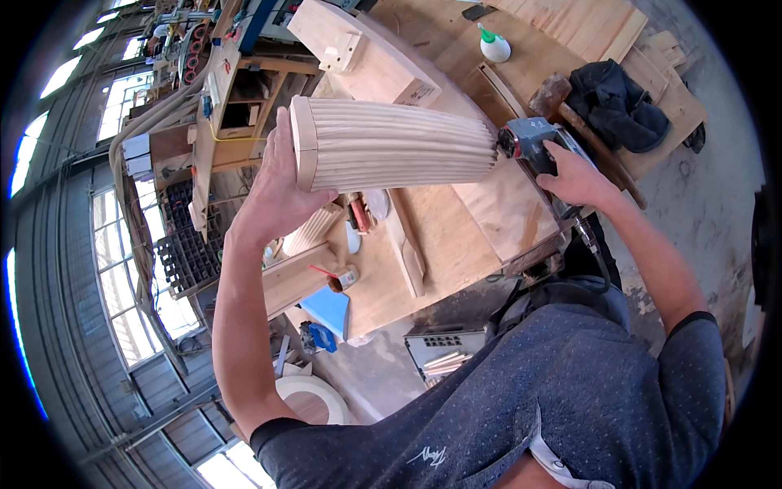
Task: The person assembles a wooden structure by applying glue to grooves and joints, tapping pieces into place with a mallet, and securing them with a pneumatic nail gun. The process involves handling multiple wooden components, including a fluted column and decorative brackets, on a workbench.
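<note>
A pale wooden leg (399, 143) with fluted sides lies crosswise above the bench. It is broad at its left end and narrows to the right. My left hand (277, 175) grips the broad end, fingers along the flat end cap and thumb under the near side. My right hand (574, 175) is wrapped round a grey and black pneumatic nail gun (533, 145), whose nose is close to the narrow end. Whether the two touch, I cannot tell. A hose fitting (585, 232) hangs from the tool below that hand.
A wooden bench (444, 257) spreads beneath, with a small glue pot (344, 279) and a red-handled tool (358, 213). Beyond lie a thick wooden block (371, 61), a white bottle with a green cap (494, 45), a mallet (562, 102) and dark cloth (619, 106).
</note>
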Motion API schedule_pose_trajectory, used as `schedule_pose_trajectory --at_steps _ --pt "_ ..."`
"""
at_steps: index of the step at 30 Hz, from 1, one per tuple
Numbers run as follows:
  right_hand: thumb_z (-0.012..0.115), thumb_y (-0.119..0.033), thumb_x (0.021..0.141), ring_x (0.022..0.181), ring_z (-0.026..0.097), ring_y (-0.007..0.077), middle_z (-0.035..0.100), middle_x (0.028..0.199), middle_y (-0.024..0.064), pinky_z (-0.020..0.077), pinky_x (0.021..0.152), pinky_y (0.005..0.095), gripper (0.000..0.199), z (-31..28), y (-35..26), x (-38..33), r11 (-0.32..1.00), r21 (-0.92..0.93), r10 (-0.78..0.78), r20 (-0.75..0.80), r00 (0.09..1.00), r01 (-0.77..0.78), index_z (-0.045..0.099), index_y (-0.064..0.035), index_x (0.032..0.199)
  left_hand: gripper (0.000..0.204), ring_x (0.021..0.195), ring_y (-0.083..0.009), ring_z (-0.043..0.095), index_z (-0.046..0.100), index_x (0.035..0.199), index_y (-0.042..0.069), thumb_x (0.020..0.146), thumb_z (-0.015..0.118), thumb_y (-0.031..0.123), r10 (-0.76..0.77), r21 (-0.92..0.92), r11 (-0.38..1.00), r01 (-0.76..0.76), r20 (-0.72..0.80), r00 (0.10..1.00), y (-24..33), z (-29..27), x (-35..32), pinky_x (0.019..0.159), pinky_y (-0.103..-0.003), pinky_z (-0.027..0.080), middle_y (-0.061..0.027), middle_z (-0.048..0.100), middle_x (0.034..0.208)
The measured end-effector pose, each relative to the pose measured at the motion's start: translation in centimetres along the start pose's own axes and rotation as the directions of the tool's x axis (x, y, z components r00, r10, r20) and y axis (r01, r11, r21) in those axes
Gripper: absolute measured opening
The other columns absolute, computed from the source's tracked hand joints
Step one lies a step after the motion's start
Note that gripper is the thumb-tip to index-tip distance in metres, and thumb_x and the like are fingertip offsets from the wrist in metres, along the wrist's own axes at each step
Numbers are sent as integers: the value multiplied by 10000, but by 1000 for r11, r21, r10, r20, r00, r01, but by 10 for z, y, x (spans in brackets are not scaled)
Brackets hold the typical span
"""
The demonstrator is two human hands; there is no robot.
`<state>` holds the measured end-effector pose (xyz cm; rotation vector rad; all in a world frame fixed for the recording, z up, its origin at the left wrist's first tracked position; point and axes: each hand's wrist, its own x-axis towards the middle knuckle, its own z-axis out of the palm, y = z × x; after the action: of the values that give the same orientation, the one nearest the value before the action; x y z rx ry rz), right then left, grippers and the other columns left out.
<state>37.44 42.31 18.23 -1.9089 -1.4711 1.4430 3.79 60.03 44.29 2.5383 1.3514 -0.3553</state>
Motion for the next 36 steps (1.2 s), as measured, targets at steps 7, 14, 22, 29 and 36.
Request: schedule_pose_trajectory --at_steps 7,14,22,29,36 --pt "710 -231 892 1253 579 403 594 1326 304 444 1070 413 724 -1 2 0 999 -48 -18 -5 1000 18 410 78 1473 1234 1486 -418 269 7 1581 -73 714 850 172 -7 145 989 -1 55 998 28 -9 1 1241 -422 245 -299 253 1582" --pt "713 -255 907 1042 657 376 669 1149 236 514 941 428 583 -30 -36 4 969 -163 -205 -107 973 186 531 20 1387 1204 1469 -445 272 15 1554 -122 719 841 143 30 181 983 -36 34 999 40 -7 -8 1235 -449 239 -324 277 1549" --pt "577 -444 1025 999 612 134 694 1085 54 476 908 283 501 -39 -187 57 593 345 -682 -265 682 727 664 6 1229 1189 1385 -530 317 25 1528 -153 691 836 81 188 171 968 -184 -5 982 85 -8 -11 1186 -526 270 -388 296 1483" --pt "619 -424 1018 930 588 53 678 1011 -24 477 858 257 397 -60 -218 74 525 763 -722 163 673 378 733 -53 1100 1148 1336 -540 340 49 1516 -166 721 840 78 228 150 964 -218 -54 972 110 -3 -12 1142 -557 297 -390 294 1454" --pt "670 -350 992 778 575 30 654 852 -54 474 708 227 273 -48 -209 73 427 892 -670 204 714 147 725 -93 917 1241 1367 -501 307 18 1569 -72 656 855 12 136 74 989 -130 -93 986 119 10 -17 1166 -542 272 -327 248 1502"
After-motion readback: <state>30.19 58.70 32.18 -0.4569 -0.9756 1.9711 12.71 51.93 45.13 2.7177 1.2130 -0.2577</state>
